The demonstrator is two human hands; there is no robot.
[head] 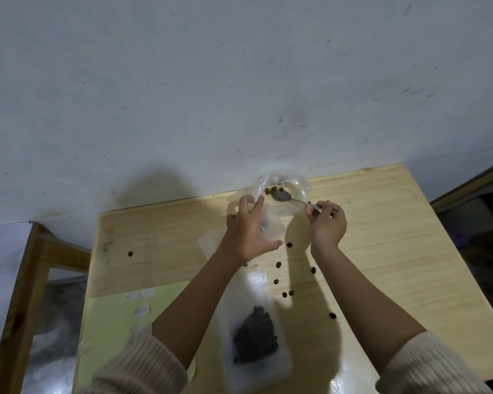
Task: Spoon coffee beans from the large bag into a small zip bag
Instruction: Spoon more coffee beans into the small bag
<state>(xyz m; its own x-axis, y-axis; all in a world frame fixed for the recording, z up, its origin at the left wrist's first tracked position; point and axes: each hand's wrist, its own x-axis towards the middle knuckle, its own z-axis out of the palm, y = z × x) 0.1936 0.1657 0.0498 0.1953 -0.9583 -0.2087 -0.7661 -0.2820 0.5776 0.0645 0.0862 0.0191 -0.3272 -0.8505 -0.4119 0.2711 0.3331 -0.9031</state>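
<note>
Both hands work at the far edge of the surface (396, 251). Left hand (248, 228) is wide, its fingers spread nearly straight against the near rim of the open bag (303, 189), propping its mouth. Right hand (329, 223) is narrow, pinching the handle end of the spoon (281, 196), whose bowl lies inside that bag beside a few beans. A second bag (282, 362) lies flat between the forearms with a dark pile of beans (255, 334) in it. I cannot tell for sure which bag is the large one.

The film looks thin, limp and slick, and would likely sag shut if let go, so the rim seems the place to hold it. The beans are small, hard and quick to roll: loose beans (279, 264) dot the surface.
</note>
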